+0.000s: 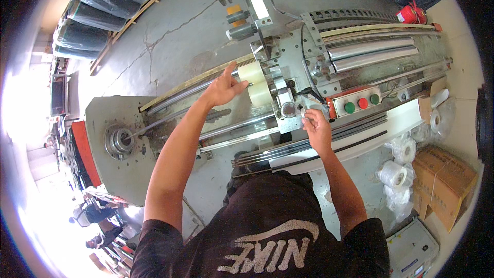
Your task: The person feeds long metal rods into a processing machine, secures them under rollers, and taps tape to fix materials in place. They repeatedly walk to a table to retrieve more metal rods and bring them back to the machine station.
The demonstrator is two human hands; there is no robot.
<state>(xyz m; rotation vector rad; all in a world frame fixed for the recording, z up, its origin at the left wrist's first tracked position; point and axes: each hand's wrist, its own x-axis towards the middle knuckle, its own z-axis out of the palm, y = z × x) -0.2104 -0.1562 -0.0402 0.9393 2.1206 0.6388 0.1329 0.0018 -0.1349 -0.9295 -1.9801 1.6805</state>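
Head view is showing the left hand (225, 88) reaching out over the machine, palm down, forefinger stretched toward twelve o'clock and thumb spread toward three o'clock; it is closing on nothing, and the thumb tip is touching or almost touching the pale translucent roll of tape (256, 83) mounted on the carriage. That roll is sitting just at three o'clock of this hand, its axis running along the machine's long steel rails (234, 126), roughly from eight o'clock toward two o'clock. The left hand is clearly the nearer one to it.

The right hand (316, 126) is lying well apart, at about four o'clock from the roll, fingers curled and pinched together at the small metal bracket (290, 116) beneath the round knob; whether it is gripping a part there I cannot tell.

Further out, a grey control box with green and red round buttons (358, 103) is standing just at two o'clock of the right hand. White film rolls (396, 174) and a brown cardboard carton (446, 183) are resting on the floor at four o'clock.
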